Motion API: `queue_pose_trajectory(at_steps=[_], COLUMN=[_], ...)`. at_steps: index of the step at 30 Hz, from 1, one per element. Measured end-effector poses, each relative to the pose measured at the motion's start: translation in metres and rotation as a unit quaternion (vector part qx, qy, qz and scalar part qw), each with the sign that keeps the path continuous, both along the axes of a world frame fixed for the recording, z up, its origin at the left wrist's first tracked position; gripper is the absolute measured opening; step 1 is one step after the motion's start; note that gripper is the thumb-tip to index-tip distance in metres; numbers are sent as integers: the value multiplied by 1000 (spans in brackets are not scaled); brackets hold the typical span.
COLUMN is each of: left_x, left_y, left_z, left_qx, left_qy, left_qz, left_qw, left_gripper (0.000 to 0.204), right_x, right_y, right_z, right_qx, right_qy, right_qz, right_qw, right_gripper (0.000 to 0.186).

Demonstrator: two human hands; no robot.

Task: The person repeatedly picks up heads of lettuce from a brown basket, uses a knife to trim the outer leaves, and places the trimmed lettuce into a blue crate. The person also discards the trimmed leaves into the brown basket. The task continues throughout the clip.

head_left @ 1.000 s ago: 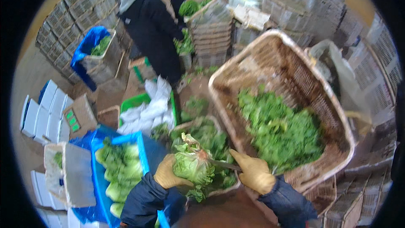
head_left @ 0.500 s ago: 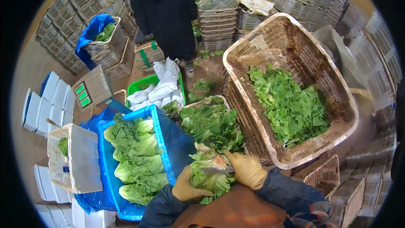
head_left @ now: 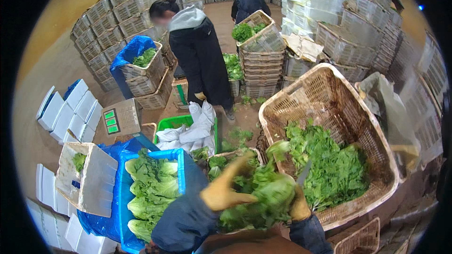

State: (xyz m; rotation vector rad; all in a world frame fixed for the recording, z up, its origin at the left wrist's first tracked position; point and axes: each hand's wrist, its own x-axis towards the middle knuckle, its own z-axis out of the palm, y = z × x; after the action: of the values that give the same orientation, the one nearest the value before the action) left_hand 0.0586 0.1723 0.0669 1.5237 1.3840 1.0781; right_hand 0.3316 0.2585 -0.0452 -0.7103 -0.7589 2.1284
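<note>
The left hand (head_left: 222,191) had spread its grip wide, seemingly leaving lettuce (head_left: 270,198) and knife (head_left: 304,173) held by the right hand (head_left: 300,205)

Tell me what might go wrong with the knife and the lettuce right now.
Two risks stand out. The knife in the right hand points its bare blade upward beside the lettuce, so a slip might cut the left hand if it came across. Also, the left hand is spread open at the lettuce's side rather than closed around it, so the head could roll or drop.
</note>
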Motion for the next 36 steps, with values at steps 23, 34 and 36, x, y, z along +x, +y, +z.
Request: queue_pose_trajectory(at_steps=[23,34,36], left_x=[-73,-47,-54], left_y=[-14,-7,-18], left_z=[-82,-124,-119], left_qx=[6,22,10], left_qy=[-538,-566,-547], left_qz=[258,117,133], left_qw=[803,816,826], left_gripper=[37,47,48], right_x=[-58,-74,-65], right_y=[59,63,70], right_z=[-28,16,16], right_qx=[272,139,171], right_qy=[-277,-238,-434], right_qz=[75,24,40], right_qw=[919,961,884], right_gripper=[52,26,29])
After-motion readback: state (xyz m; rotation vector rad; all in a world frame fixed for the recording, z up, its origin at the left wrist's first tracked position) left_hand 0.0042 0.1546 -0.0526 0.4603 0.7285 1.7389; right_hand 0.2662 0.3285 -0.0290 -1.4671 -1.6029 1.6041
